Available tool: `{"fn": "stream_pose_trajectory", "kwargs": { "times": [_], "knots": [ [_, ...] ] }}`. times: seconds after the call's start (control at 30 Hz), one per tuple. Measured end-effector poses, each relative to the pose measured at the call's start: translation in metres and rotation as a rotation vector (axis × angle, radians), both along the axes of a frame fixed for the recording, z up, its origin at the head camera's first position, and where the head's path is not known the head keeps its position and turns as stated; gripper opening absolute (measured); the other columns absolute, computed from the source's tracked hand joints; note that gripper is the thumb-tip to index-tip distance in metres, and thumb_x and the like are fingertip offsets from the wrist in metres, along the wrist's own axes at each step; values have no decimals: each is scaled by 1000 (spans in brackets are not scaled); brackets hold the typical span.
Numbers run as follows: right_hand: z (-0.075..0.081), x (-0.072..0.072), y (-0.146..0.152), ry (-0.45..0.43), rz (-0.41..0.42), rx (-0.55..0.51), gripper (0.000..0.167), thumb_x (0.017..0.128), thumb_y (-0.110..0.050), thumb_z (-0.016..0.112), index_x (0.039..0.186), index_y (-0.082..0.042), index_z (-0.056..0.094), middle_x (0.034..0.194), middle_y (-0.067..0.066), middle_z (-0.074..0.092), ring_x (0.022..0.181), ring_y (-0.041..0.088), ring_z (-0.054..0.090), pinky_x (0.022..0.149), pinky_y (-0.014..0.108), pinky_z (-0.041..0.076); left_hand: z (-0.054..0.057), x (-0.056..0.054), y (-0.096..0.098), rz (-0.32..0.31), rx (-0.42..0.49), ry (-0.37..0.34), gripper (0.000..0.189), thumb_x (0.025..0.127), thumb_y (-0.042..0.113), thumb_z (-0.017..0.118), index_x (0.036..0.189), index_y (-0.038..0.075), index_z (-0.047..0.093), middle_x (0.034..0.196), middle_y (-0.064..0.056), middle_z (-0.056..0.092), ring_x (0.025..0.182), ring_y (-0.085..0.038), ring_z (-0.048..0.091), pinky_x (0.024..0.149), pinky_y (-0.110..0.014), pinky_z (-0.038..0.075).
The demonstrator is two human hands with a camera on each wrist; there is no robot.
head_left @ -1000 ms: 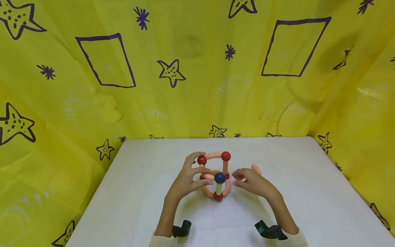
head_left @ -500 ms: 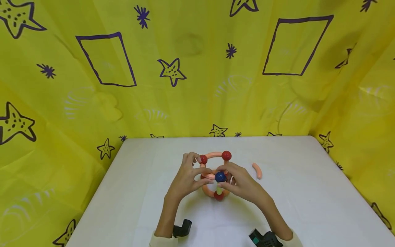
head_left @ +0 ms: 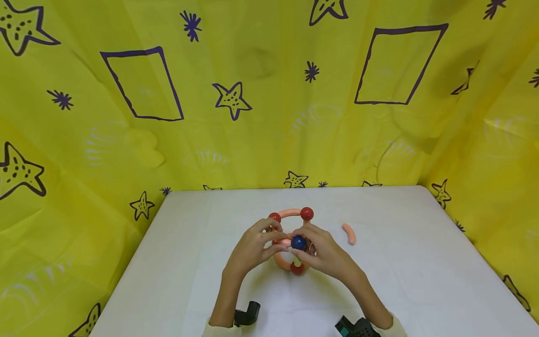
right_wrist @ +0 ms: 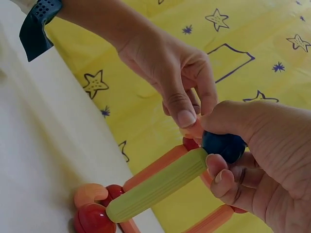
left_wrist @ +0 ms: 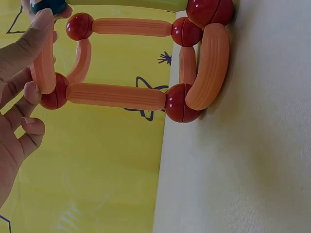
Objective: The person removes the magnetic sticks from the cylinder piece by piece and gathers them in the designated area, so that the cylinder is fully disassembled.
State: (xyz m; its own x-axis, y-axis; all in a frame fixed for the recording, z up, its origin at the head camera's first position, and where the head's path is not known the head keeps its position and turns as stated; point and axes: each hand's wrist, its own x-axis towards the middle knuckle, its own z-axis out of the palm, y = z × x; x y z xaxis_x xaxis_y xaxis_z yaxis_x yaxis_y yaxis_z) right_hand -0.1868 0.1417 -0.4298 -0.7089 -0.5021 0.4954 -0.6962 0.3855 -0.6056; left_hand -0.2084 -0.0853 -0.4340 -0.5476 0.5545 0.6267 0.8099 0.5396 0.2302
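Note:
A frame of orange rods and red balls stands on the white table (head_left: 202, 262). Its front post is a yellow-green rod (right_wrist: 158, 184), rising from a red ball (right_wrist: 95, 218) to a blue ball (head_left: 299, 242). My right hand (head_left: 326, 250) grips the blue ball between thumb and fingers. My left hand (head_left: 252, 245) pinches a curved orange rod (left_wrist: 44, 73) in the top ring, between the blue ball and a red ball (left_wrist: 54, 92). The left fingertips lie close beside the blue ball in the right wrist view.
A loose curved orange rod (head_left: 349, 234) lies on the table to the right of the frame. Behind and at the sides hangs a yellow cloth (head_left: 269, 140) with drawn stars. Dark devices sit at both wrists.
My right hand has come in from the right and taken hold of the blue ball. The left hand keeps its pinch on the curved rod.

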Motion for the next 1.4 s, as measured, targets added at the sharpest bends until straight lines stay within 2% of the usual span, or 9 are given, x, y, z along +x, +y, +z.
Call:
{"fn": "stream_pose_trajectory", "kwargs": {
  "times": [0.37, 0.67, 0.83, 1.0, 1.2, 1.4],
  "knots": [
    [-1, 0, -3, -17, -3, -12, 28, 84, -11, 74, 111, -11, 63, 94, -4, 59, 68, 3, 53, 56, 21, 52, 2, 0, 0, 1, -30, -3, 22, 76, 26, 82, 94, 15, 76, 103, 0, 62, 93, -12, 58, 80, -20, 52],
    [0, -1, -2, -34, 1, -13, 30, 84, -7, 74, 111, -9, 63, 95, 0, 61, 72, 3, 56, 57, 20, 53, 4, -4, 1, -25, -17, 41, 22, 75, 22, 82, 97, 19, 78, 102, 0, 58, 87, -11, 57, 74, -18, 49],
    [1, 0, 1, -57, -12, -2, 30, 84, -8, 73, 112, -8, 63, 96, 1, 62, 73, 5, 57, 58, 21, 54, 4, -4, 1, -41, -9, 41, 23, 76, 20, 82, 98, 20, 79, 103, -2, 57, 87, -12, 58, 72, -18, 49],
    [-1, 0, 4, -58, -35, 1, 28, 85, -8, 73, 111, -6, 63, 95, -1, 61, 73, 7, 56, 58, 22, 54, 3, -3, 1, -38, -14, 22, 14, 76, 23, 81, 90, 19, 79, 108, -4, 56, 88, -14, 60, 72, -19, 51],
    [-1, 0, 4, -56, -17, 10, 30, 87, -13, 73, 114, -9, 63, 97, -4, 60, 75, 4, 55, 59, 24, 55, 4, -1, -1, -30, -7, -22, 17, 76, 26, 81, 91, 19, 79, 116, -7, 54, 89, -15, 59, 72, -20, 51],
    [0, 0, 3, -50, -15, 11, 30, 87, -14, 74, 114, -12, 63, 97, -5, 60, 75, 4, 55, 60, 25, 55, 2, 1, -1, 34, -24, -84, 22, 76, 33, 81, 93, 20, 79, 132, -9, 44, 88, -12, 58, 70, -18, 50]
  ]
}}
